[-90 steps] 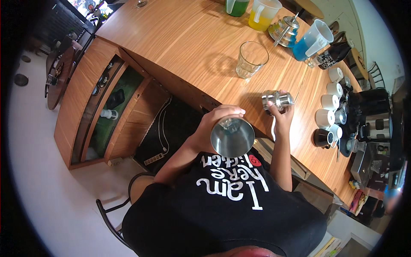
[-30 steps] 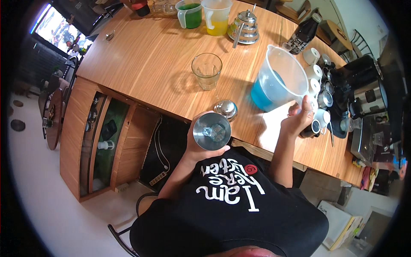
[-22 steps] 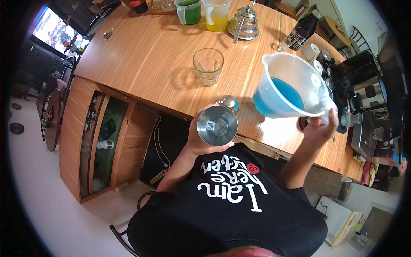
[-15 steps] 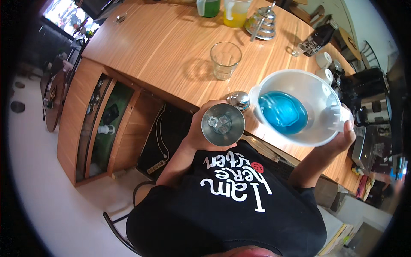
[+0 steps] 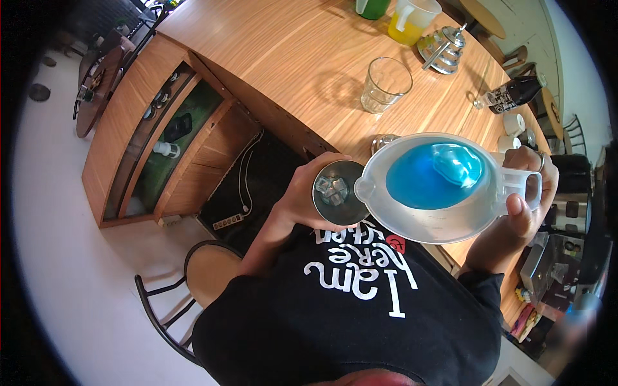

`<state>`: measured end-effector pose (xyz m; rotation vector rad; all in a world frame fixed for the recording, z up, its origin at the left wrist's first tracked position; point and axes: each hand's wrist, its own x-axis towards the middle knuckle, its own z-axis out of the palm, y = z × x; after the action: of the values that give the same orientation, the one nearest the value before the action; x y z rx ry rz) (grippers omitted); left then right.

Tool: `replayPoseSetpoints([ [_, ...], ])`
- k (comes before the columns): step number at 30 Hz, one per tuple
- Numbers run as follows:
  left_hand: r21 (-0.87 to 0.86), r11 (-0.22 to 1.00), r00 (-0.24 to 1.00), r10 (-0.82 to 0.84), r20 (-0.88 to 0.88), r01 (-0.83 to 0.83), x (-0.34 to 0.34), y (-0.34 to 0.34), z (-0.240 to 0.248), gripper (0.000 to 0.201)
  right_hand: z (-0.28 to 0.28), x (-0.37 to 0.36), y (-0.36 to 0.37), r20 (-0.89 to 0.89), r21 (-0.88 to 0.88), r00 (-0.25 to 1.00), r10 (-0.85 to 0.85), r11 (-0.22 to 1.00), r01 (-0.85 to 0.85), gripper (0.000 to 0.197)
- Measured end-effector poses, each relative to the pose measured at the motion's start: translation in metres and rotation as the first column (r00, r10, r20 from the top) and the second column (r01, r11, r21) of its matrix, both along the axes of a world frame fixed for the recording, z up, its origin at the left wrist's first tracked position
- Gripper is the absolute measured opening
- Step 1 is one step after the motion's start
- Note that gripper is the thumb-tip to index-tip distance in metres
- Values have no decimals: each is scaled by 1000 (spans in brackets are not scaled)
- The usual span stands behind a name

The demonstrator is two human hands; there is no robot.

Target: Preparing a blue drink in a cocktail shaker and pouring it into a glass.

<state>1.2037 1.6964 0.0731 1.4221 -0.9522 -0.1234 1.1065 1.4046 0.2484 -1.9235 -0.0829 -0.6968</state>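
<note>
My left hand is wrapped round a metal shaker tin with several ice cubes inside. My right hand grips the handle of a translucent plastic pitcher, which holds blue liquid. The pitcher leans left, its spout at the right rim of the tin; I see no stream falling. Partly hidden behind the pitcher, a shiny metal piece stands on the table. Beyond it is an empty clear glass.
Farther back on the wooden table stand a jug of yellow liquid, a container of green liquid and a metal-lidded pot. A dark bottle is at the right. A round-seated chair is at my left.
The pitcher has come left and tilted, bringing its spout to the tin's rim; the blue liquid has shifted inside. My view has turned slightly. Both hands keep their hold.
</note>
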Motion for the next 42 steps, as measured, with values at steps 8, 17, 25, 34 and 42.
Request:
replayPoseSetpoints([
  [8,19,999,1000,29,-10,-29,-7,3,4,95,-7,8,12,82,-96,996,-46,994,54,63],
  [17,-14,1000,998,26,-54,-27,-7,3,0,96,11,11,17,14,-310,998,-57,949,59,61],
  [25,28,999,998,36,-42,-35,-6,1,-7,99,10,14,23,12,-308,997,-70,949,70,59],
  [34,45,999,998,11,-58,-8,-4,0,-7,96,17,13,17,-45,-485,996,-78,873,47,58],
  [42,37,999,998,29,-47,-27,-2,2,-14,97,19,16,27,-42,-335,989,-143,934,121,57],
])
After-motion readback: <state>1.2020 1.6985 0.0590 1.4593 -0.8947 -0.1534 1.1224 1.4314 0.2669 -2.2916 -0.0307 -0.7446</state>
